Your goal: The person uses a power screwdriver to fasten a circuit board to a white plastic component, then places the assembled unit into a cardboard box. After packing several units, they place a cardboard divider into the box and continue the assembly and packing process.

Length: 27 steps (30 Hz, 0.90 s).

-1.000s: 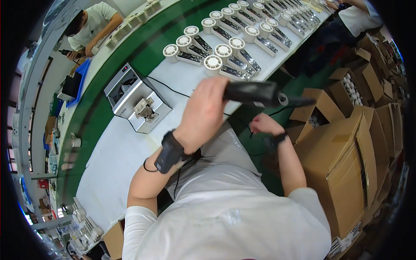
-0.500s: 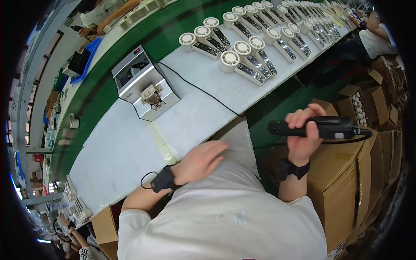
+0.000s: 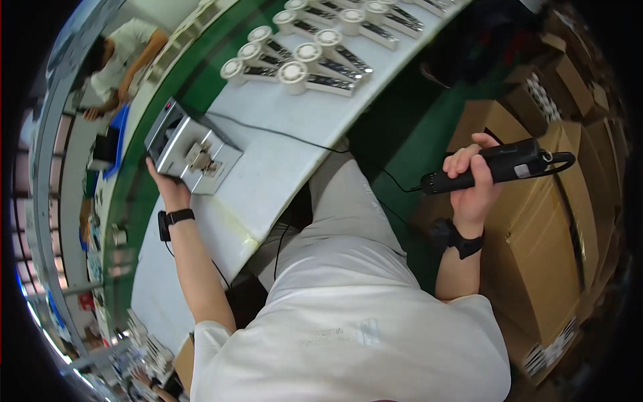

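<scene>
My right hand (image 3: 472, 181) is closed around a black electric screwdriver (image 3: 492, 166), held in the air to the right of my legs, with a black cord looping at its right end. On the white table, a silver screw feeder (image 3: 191, 151) stands towards the left. My left hand (image 3: 171, 189) reaches out to its left side and grips the casing there, some of the fingers hidden by it. A black band is on each of my wrists.
Several white handheld fans (image 3: 293, 74) with open handles lie in rows at the table's (image 3: 268, 174) far end. A black cable (image 3: 281, 134) runs from the feeder across the tabletop. Cardboard boxes (image 3: 529, 268) stand at my right. Another person (image 3: 124, 63) works across the green belt.
My left hand has moved from above my lap out to the feeder's left side. The screwdriver stays in my right hand, slightly more tilted. The view has turned to the left.
</scene>
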Available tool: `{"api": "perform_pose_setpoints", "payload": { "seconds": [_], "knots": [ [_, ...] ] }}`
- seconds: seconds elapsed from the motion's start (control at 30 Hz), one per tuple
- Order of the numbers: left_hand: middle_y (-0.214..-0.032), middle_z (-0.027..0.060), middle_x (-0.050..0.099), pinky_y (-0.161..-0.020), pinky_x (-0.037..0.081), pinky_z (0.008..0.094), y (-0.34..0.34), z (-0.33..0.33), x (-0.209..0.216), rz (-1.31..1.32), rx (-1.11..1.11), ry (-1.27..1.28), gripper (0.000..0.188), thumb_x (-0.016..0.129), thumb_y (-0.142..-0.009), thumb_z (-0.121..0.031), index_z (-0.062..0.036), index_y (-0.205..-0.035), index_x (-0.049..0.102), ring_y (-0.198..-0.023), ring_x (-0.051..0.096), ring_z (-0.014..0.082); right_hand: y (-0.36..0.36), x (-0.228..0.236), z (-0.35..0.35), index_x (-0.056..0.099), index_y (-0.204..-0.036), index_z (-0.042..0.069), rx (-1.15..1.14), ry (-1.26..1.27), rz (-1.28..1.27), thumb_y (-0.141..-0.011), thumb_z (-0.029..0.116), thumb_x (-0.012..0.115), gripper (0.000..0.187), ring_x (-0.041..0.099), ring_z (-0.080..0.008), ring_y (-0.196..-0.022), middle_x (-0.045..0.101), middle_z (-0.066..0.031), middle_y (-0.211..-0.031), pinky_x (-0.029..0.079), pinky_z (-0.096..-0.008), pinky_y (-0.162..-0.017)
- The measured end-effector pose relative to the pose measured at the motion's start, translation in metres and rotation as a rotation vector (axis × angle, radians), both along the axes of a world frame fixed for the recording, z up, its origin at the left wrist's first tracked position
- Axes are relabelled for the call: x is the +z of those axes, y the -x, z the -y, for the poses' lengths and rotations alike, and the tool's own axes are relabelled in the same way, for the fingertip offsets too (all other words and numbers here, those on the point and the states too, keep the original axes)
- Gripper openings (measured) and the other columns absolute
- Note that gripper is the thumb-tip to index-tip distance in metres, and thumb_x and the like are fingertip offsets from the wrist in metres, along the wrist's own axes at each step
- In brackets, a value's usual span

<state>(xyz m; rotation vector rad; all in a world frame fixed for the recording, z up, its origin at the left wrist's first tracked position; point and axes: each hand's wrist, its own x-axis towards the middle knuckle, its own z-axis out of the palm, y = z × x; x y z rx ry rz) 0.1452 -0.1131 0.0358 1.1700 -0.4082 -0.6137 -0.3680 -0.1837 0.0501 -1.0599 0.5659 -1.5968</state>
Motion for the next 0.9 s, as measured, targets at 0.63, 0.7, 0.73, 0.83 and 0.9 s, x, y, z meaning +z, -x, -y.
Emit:
{"api": "perform_pose_setpoints", "payload": {
  "seconds": [0.63,0.7,0.73,0.83,0.9],
  "knots": [
    [-0.124,0.0077,0.057,-0.101,0.037,0.0347,0.016,0.009,0.011,-0.034,0.065,0.083,0.053,0.047,-0.092,-0.046,-0.0046,-0.124,0.052,-0.112,0.053,0.0241,-0.032,0.011,0.115,0.057,-0.096,-0.003,-0.391,0.114,-0.209,-0.086,0.004,0.059,0.012,0.056,-0.0149,-0.059,0.057,-0.0064,-0.066,0.048,-0.0279,-0.061],
    [-0.123,0.0072,0.057,-0.1,0.037,0.0349,0.019,0.007,0.015,-0.082,0.042,0.108,0.051,0.048,-0.092,-0.045,-0.0048,-0.124,0.052,-0.11,0.054,0.0246,-0.041,0.014,0.124,0.057,-0.094,-0.003,-0.412,0.098,-0.009,-0.086,0.005,0.06,0.011,0.056,-0.0156,-0.059,0.057,-0.007,-0.065,0.05,-0.0295,-0.061],
    [-0.123,0.0072,0.057,-0.1,0.037,0.0349,0.021,0.004,0.019,-0.093,0.062,0.11,0.051,0.048,-0.092,-0.045,-0.0048,-0.124,0.052,-0.11,0.054,0.0246,-0.043,0.014,0.124,0.057,-0.094,-0.003,-0.392,0.103,-0.019,-0.086,0.005,0.06,0.011,0.056,-0.0156,-0.059,0.057,-0.007,-0.065,0.05,-0.0295,-0.061],
    [-0.128,0.0079,0.052,-0.1,0.038,0.0359,0.033,-0.019,0.018,-0.139,-0.074,0.096,0.052,0.049,-0.092,-0.044,-0.0056,-0.128,0.048,-0.113,0.051,0.0229,-0.046,0.008,0.117,0.057,-0.092,-0.002,-0.374,0.108,-0.063,-0.087,0.005,0.06,0.009,0.055,-0.0153,-0.059,0.056,-0.0068,-0.067,0.052,-0.0313,-0.06],
    [-0.128,0.0103,0.051,-0.1,0.037,0.0368,0.056,-0.047,0.003,-0.005,0.0,-0.003,0.05,0.056,-0.09,-0.035,-0.004,-0.129,0.046,-0.115,0.049,0.023,-0.044,0.006,0.104,0.056,-0.092,-0.001,-0.364,0.108,-0.101,-0.087,0.005,0.06,0.009,0.054,-0.0151,-0.059,0.056,-0.0064,-0.067,0.051,-0.031,-0.06]
  ]
}}
